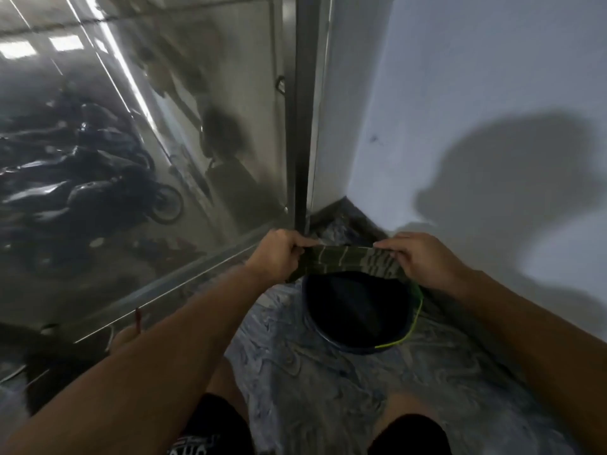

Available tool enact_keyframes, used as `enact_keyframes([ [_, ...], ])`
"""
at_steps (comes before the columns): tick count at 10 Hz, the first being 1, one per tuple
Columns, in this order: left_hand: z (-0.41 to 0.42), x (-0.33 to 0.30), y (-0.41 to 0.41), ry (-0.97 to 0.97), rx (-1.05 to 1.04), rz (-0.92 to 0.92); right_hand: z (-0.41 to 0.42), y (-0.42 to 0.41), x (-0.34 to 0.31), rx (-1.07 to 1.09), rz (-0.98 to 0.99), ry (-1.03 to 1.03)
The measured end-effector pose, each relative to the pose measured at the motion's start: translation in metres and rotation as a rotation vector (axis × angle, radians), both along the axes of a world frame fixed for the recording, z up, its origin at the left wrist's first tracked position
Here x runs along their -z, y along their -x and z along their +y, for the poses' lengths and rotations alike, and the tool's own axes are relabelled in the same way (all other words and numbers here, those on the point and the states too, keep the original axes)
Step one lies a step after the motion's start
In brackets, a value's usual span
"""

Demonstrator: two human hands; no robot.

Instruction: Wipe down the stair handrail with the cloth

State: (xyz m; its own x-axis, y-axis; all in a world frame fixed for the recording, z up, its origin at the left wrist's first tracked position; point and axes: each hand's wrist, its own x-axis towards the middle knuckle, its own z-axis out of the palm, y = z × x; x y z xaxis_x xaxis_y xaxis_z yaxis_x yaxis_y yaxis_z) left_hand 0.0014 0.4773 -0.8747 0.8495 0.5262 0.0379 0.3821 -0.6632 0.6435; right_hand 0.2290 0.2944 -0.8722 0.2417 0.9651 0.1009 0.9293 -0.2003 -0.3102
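Glass panel (131, 142): fills the left half of the frame, misty and reflective, with parked motorcycles (82, 178) dimly visible through it at centre left.
Metal rail (184, 270): a pale strip along the panel's lower edge, running from lower left up toward centre; whether this is the handrail to be wiped, I cannot tell.
Dark post (300, 126): upright at centre top, meeting the white wall (460, 93) on the right.
Left hand (279, 249): just left of centre, closed, pinching the left end of the cloth between thumb and fingers, forearm stretched in from the lower left corner.
Cloth (345, 259): dark green with pale stripes, centre of frame, stretched flat and taut between the two hands, directly above the bucket and touching no rail.
Bucket (361, 310): dark, with a thin yellow-green handle, on the patterned floor (312, 372) just below centre.
Right hand (414, 254): right of centre, closed, gripping the cloth's right end, forearm coming in from the lower right.
Progress: by my judgement wiping has not started; the cloth looks to be getting spread or folded over the bucket. The whole wipe is left.
Posture: both arms extended forward, knees in dark shorts at the bottom edge.
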Motion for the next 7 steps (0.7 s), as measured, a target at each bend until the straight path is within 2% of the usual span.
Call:
enact_keyframes([
  [2, -0.023, 0.101, -0.044, 0.064, -0.056, 0.035, -0.005, -0.023, 0.1, 0.163, 0.058, -0.048],
  [3, -0.041, 0.138, -0.068, 0.143, -0.138, 0.049, -0.008, -0.025, 0.14, 0.258, 0.2, -0.069],
  [5, -0.065, 0.167, -0.103, 0.33, -0.233, 0.225, -0.017, -0.019, 0.187, 0.213, 0.521, 0.111],
  [6, -0.063, 0.17, -0.101, 0.326, -0.25, 0.336, -0.02, -0.024, 0.195, 0.236, 0.548, 0.243],
  [7, -0.058, 0.17, -0.096, 0.295, -0.254, 0.373, -0.022, -0.03, 0.199, 0.317, 0.558, 0.189],
])
